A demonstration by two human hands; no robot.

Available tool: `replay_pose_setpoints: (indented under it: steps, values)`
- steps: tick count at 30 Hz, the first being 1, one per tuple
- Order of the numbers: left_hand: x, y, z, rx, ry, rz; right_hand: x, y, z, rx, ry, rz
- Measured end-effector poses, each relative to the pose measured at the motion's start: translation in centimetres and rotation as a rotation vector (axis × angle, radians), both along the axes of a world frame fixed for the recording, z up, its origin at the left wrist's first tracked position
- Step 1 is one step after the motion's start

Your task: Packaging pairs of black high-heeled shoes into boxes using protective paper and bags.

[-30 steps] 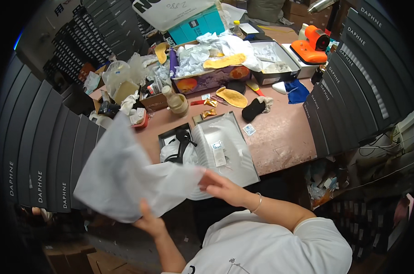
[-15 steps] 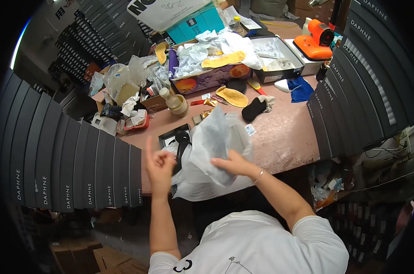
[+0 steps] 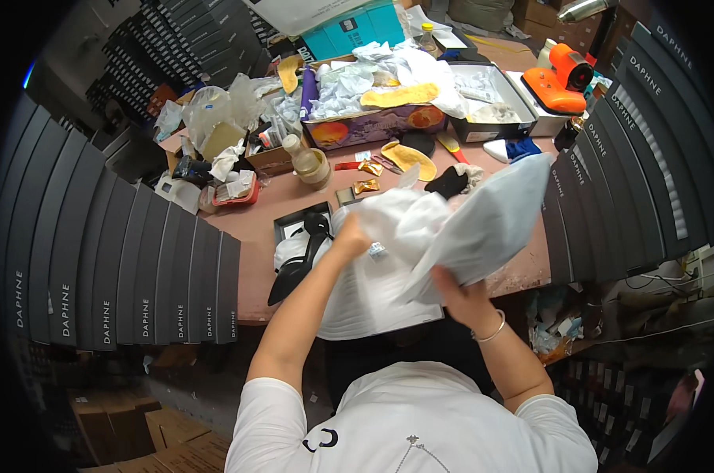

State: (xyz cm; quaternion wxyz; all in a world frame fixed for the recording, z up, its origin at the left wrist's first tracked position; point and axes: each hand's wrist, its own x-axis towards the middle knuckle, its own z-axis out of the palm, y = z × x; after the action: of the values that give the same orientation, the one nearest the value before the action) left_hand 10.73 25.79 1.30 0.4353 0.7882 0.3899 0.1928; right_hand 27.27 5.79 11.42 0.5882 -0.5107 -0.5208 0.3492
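My right hand (image 3: 465,298) has hold of a thin white wrapping sheet (image 3: 487,225) from below, lifted and slanting up to the right. My left hand (image 3: 351,238) is closed at the sheet's crumpled left part; its fingertips are partly hidden. Under both hands lies a ribbed white sheet (image 3: 365,303) at the table's front edge. Just left of my left hand, a black high-heeled shoe (image 3: 298,268) rests partly over a dark open shoebox (image 3: 284,229) with white paper in it. A small printed label (image 3: 377,251) shows between the hands.
Stacked dark shoeboxes wall in the table at left (image 3: 120,252) and right (image 3: 609,173). Behind are a purple box (image 3: 349,132) of crumpled paper, a jar (image 3: 311,168), yellow insoles (image 3: 409,160), a black-and-white box (image 3: 495,126) and an orange device (image 3: 558,83).
The white sheet has moved right and spread out, raised by my right hand. My left hand went from a pointing finger to closed at the sheet. More of the black shoe shows.
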Motion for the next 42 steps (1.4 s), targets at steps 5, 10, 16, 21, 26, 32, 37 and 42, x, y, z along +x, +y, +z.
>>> replay_pose_setpoints:
  steps: [5,10,16,21,26,32,37,42]
  values:
    - [-5.4,1.8,5.0,-0.075,-0.46,0.428,-5.2,3.4,-7.2,-0.544,-0.641,0.335]
    - [-5.9,-3.3,4.2,-0.149,-0.531,0.379,-5.3,3.2,-14.2,-0.262,-0.882,0.293]
    - [-1.4,-9.8,-0.9,-0.416,-0.784,0.232,-4.1,5.7,-4.8,-0.467,0.268,0.357]
    - [-7.0,-17.2,1.9,-0.273,-0.456,0.285,-2.3,8.1,-12.6,-0.151,-0.629,0.119]
    - [-14.5,-24.3,-4.7,-1.289,-0.624,0.662,-4.9,5.9,-10.3,-0.313,-0.755,0.384]
    - [-9.6,-20.4,-5.1,-0.787,-0.924,0.811,-5.6,5.8,-13.6,-0.238,-0.769,0.165]
    - [-9.3,-20.6,-2.0,0.253,-0.297,0.469,-4.6,6.3,-10.4,0.155,-0.948,-0.06]
    - [-6.6,-19.1,1.3,0.566,-0.146,0.295,-5.2,5.8,-14.1,-0.341,-0.615,0.398]
